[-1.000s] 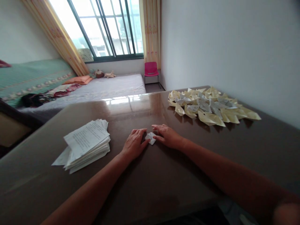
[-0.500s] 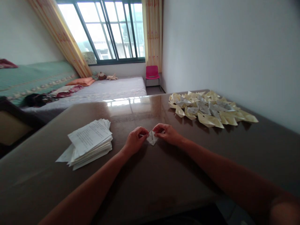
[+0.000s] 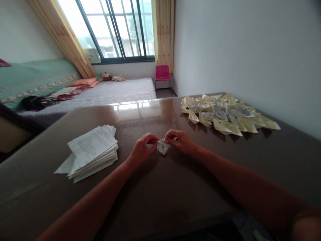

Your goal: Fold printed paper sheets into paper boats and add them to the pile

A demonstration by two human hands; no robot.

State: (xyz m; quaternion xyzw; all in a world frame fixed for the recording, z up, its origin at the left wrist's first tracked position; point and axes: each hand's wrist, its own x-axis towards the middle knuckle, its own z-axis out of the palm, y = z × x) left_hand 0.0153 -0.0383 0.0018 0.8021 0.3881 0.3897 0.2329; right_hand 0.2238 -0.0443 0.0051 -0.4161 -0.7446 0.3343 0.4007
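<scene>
At far left, a mint-green patterned cloth (image 3: 32, 77) hangs behind a bed with a pale lavender sheet (image 3: 130, 87), where a folded orange fabric cushion (image 3: 85, 82) lies. A yellow patterned curtain (image 3: 62, 36) slants down beside a wide, dark-framed glass window (image 3: 112, 30).

Nearer, on the left part of a glossy brown desk (image 3: 155, 201), sits an uneven stack of white printed paper sheets (image 3: 91, 147), the top one turned askew. To its right, the person's bare left hand (image 3: 143, 147) has its thumb and fingers pinched on the left corner of a small, folded, white-and-grey piece of paper (image 3: 163, 148). This piece is at the middle of the scene, between the two hands, with one point toward the near side; whether it touches the desk cannot be told. The bare right hand (image 3: 182, 141) pinches its right corner between thumb and fingers.

Far beyond the hands, a bright pink chair with thin dark legs (image 3: 163, 73) stands near the corner. On the far right of the desk, a crowded group of cream and grey-white folded paper boats (image 3: 225, 126) lies near a plain pale wall (image 3: 245, 47).
</scene>
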